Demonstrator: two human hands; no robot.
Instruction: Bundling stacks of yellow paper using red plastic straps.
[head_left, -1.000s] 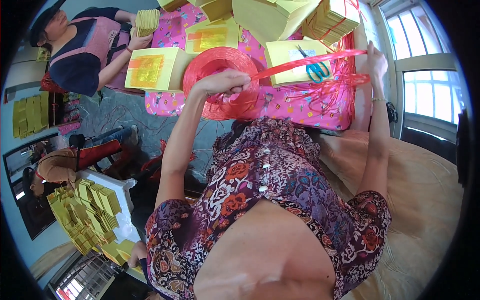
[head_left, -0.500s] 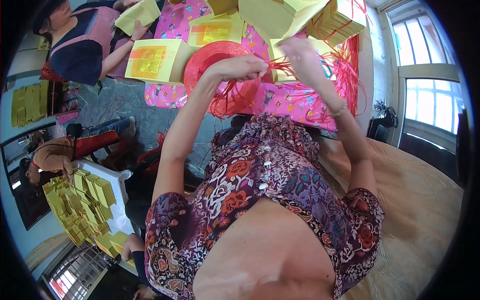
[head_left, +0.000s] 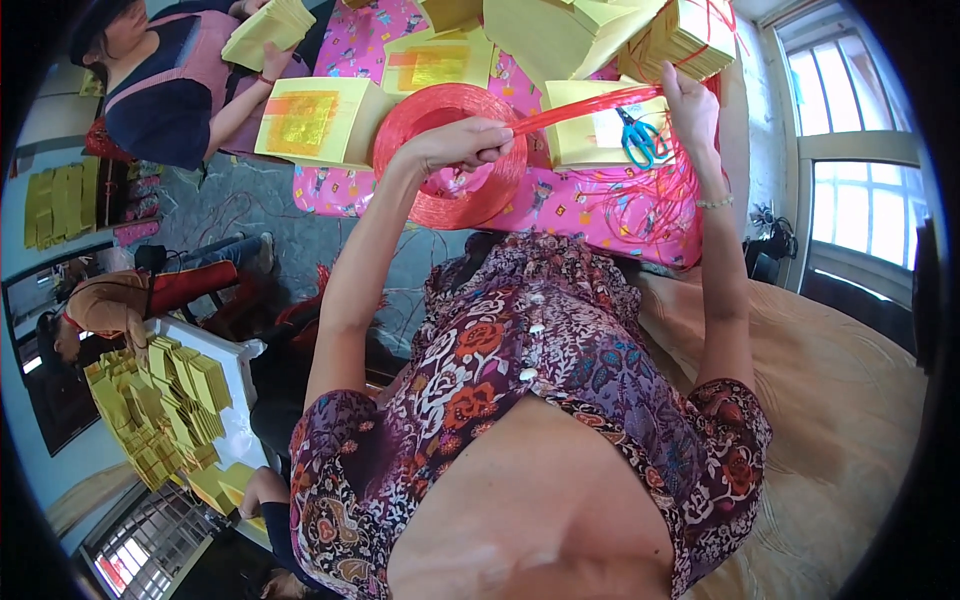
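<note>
So both hands are busy with one thing here: a red plastic strand (head_left: 590, 106) pulled pretty much taut between them. The left hand (head_left: 462, 143) is clenched around one end, right over the upper part of a big red roll of twine (head_left: 455, 211) lying flat on the pink patterned tabletop (head_left: 560, 205). The right hand (head_left: 692, 112) is up and off to the right, also gripping the strand, thumb up, though honestly the fisheye makes it hard to tell if it's looped round the fingers or just pinched. Under the strand there's a yellow paper stack (head_left: 575, 130) with teal-handled scissors (head_left: 641, 140) on it, and loose red strands (head_left: 645, 205) are tangled just below. Left of the roll sits another yellow block (head_left: 345, 120) with a gold square on its face. Over on the upper left, a co-worker (head_left: 170, 85) is holding a yellow bundle (head_left: 268, 35).
</note>
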